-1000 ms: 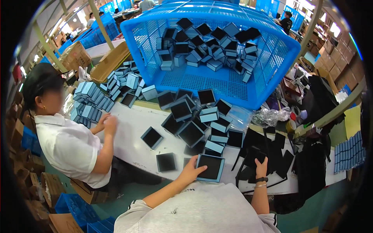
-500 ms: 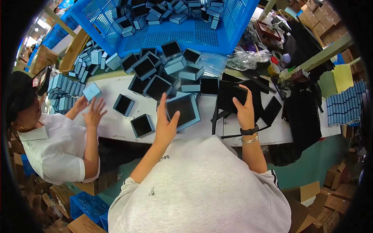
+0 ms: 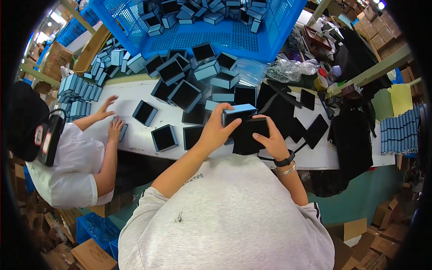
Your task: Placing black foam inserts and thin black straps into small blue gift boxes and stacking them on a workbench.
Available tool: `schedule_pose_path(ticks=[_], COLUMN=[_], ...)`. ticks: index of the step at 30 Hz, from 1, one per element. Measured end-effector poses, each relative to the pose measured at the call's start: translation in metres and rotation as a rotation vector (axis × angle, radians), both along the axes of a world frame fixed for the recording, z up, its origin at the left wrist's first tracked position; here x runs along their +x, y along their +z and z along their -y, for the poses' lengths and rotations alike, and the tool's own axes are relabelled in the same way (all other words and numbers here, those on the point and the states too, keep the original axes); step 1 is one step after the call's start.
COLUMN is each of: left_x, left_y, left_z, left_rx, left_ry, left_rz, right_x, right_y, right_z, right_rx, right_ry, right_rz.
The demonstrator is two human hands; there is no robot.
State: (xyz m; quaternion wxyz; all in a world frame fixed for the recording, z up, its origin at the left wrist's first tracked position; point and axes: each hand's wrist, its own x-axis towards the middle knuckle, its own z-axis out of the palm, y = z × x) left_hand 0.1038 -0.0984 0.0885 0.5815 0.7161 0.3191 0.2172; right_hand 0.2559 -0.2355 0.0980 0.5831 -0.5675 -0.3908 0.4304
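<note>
Blue box (image 3: pixel 240 112) near table edge (image 3: pixel 315 163)

Filling the lower middle of the frame is a light grey short-sleeved T-shirt (image 3: pixel 229 216), loose and softly creased across the front. There's a small dark mark low on its left side and a trace of faint dark lettering up near the left sleeve, too curved away to make out. Both forearms come up bare from the sleeves toward the centre of the frame. On the right wrist sits a black band (image 3: pixel 284 159), watch-like and snug, and just below it a thin silvery bangle (image 3: pixel 288 169). The left hand (image 3: pixel 215 131) and right hand (image 3: pixel 271 139) are bare, no gloves, no rings that can be made out.
</note>
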Motion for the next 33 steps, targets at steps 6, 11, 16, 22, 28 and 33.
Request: schedule_pose_path(ticks=[6, 11, 16, 22, 28, 33], left_x=[-0.001, -0.002, -0.008, -0.013, -0.012, -0.015], left_y=[-0.009, -0.001, -0.021, -0.010, -0.015, -0.021], left_z=[0.001, 0.002, -0.003, 0.013, 0.013, 0.017], left_rx=[0.163, -0.087, -0.404, -0.425, -0.149, -0.259], left_ry=[-0.062, -0.125, 0.008, -0.004, -0.033, 0.042], left_rz=[0.081, -0.062, 0.021, 0.034, -0.020, 0.162], right_x=[0.004, 0.017, 0.014, 0.008, -0.002, -0.004], right_y=[0.000, -0.006, -0.029, -0.036, -0.037, -0.034], right_z=[0.005, 0.014, 0.013, 0.006, 0.009, 0.008], right_rx=[-0.046, -0.069, 0.060, 0.084, 0.137, 0.113], right_ry=[0.151, 0.294, 0.052, -0.205, -0.201, -0.231], right_rz=[0.104, -0.029, -0.089, -0.320, -0.473, -0.489])
